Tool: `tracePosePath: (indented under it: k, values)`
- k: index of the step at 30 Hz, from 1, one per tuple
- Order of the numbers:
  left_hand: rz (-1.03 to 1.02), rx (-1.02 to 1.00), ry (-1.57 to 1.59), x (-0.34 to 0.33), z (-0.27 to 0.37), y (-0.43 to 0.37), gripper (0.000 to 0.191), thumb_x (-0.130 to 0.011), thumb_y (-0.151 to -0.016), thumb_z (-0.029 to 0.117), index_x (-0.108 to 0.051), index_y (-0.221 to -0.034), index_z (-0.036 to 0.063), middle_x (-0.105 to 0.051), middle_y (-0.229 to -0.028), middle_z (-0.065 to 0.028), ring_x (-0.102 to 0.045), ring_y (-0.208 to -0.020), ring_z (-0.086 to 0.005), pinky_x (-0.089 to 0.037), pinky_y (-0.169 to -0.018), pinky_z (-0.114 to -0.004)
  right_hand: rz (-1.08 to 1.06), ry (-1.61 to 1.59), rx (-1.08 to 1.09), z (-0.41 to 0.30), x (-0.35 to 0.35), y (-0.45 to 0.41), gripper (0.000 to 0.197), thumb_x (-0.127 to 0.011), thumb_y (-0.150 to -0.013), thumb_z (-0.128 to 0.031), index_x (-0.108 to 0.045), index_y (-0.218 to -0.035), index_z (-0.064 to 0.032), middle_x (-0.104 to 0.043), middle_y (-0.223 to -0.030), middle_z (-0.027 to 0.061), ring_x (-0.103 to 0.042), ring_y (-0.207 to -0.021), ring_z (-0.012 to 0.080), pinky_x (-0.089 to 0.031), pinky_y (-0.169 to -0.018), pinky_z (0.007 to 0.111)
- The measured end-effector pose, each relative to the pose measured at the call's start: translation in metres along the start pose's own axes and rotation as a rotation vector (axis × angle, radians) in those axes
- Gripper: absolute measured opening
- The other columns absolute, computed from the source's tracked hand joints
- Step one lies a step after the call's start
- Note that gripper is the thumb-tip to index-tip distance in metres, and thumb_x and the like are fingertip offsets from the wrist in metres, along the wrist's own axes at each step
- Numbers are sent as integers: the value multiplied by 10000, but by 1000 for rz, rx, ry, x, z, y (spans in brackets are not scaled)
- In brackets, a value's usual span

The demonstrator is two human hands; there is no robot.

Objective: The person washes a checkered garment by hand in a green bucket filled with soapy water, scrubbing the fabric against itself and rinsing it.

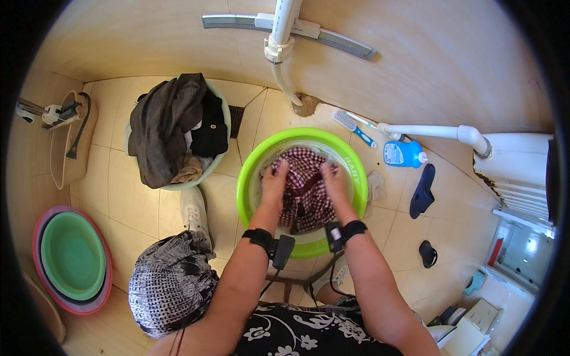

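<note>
A red-and-white checked garment [307, 191] lies soaked in water inside a bright green-rimmed plastic basin [247, 178]. My left hand [273, 181] grips the cloth at its left side, thumb towards the far rim. Opposite it, my right hand [334, 182] has hold of the garment's right side. Both hands are slightly blurred, and the cloth hides some of the fingers. A dark red band crosses the middle of the fabric, and some suds show near the basin wall. Each wrist wears a black strap with a small device and a cable.
Left of the basin, a pale tub [226, 111] is heaped with dark clothes [167, 129]. Stacked basins [73, 256] stand at far left. Right lie a scrubbing brush [354, 128], a blue detergent bottle [403, 154] and dark slippers [422, 193]. White pipes [427, 130] run along the wall.
</note>
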State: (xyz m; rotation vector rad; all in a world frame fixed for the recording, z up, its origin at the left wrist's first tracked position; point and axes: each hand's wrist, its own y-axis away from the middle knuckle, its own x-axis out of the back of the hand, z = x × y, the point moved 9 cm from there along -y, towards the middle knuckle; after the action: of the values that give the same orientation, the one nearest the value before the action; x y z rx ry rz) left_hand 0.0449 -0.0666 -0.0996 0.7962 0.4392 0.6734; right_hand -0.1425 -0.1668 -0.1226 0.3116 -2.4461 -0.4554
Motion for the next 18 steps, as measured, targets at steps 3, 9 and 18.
tracePosePath:
  k: [3,9,18]
  values:
    - [-71,-116,-945,-5,-45,-21,544,-628,-818,270,-493,-1224,-67,-573,-1182,-211,-566,-1066,-301,-439,-905,-382,14,530,408,-19,-19,17,416,-660,-813,-288,-576,-1102,0,-606,-1031,237,-573,-983,378,-457,-848,404]
    - [-65,190,145,-18,-39,-9,437,-664,-802,296,-578,-1075,-34,-613,-1074,-167,-586,-1001,-296,-466,-866,-392,-110,-189,115,-17,-8,7,444,-651,-805,-114,-541,-1232,-61,-585,-1207,125,-545,-1128,248,-405,-960,330]
    - [-356,336,660,-48,-54,-6,353,-576,-892,349,-568,-1082,52,-630,-959,-131,-608,-834,-229,-500,-747,-354,-311,185,551,-152,-25,107,231,-623,-835,-168,-602,-1020,-31,-620,-885,168,-622,-786,290,-471,-704,385]
